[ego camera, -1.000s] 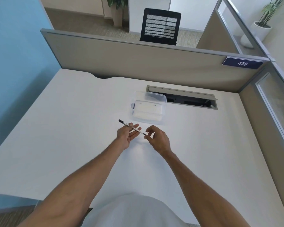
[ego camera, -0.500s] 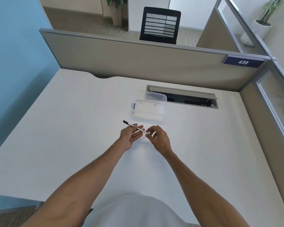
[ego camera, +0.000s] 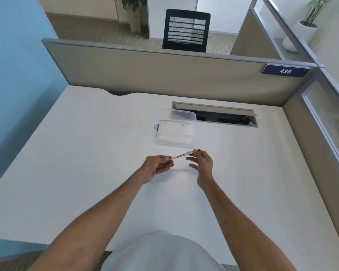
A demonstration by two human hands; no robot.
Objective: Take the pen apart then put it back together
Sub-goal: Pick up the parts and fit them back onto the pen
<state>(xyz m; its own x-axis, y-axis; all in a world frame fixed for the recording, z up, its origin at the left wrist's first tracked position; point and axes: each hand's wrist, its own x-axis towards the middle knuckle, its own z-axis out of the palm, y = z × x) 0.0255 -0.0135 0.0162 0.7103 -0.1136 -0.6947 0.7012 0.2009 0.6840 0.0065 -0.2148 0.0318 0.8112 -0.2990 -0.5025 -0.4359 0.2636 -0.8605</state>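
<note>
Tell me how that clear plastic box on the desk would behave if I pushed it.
The clear plastic box looks thin-walled and nearly empty, so it is probably light and would likely slide easily on the smooth white desk. It sits low and wide, so tipping seems unlikely. Its thin walls may flex if squeezed.

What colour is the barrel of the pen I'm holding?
White, with some dark print along it; the pen shows best, though small, in the head view.

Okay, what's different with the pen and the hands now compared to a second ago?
The thin white pen has swung round: its far end pointed away to the left, now it tilts up to the right. It lay across the left hand; now each hand pinches one end, the right hand having moved to the far end. The clear plastic box and white desk are unchanged.
</note>
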